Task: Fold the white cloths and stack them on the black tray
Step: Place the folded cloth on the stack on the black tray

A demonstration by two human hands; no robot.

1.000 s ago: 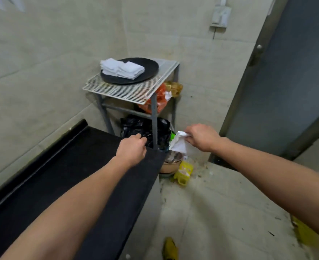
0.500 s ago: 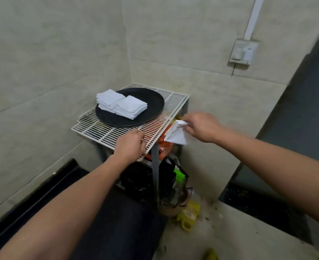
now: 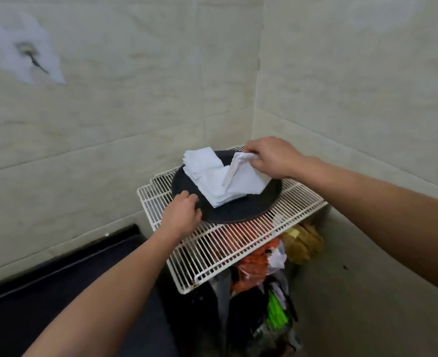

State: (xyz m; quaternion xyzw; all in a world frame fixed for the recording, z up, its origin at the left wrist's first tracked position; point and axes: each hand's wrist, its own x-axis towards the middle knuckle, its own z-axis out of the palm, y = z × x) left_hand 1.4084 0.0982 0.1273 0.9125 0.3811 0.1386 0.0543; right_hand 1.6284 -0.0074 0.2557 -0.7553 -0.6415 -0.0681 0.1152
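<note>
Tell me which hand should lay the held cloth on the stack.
Right. The right hand pinches the cloth over the stack; the left hand only touches the tray rim.

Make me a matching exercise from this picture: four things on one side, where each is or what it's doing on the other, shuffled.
1 right hand
2 left hand
3 black tray
4 orange bag

A under the wire rack
B pinching a white cloth
C on top of the wire rack
D at the black tray's near rim

Pairs: 1-B, 2-D, 3-C, 4-A
</note>
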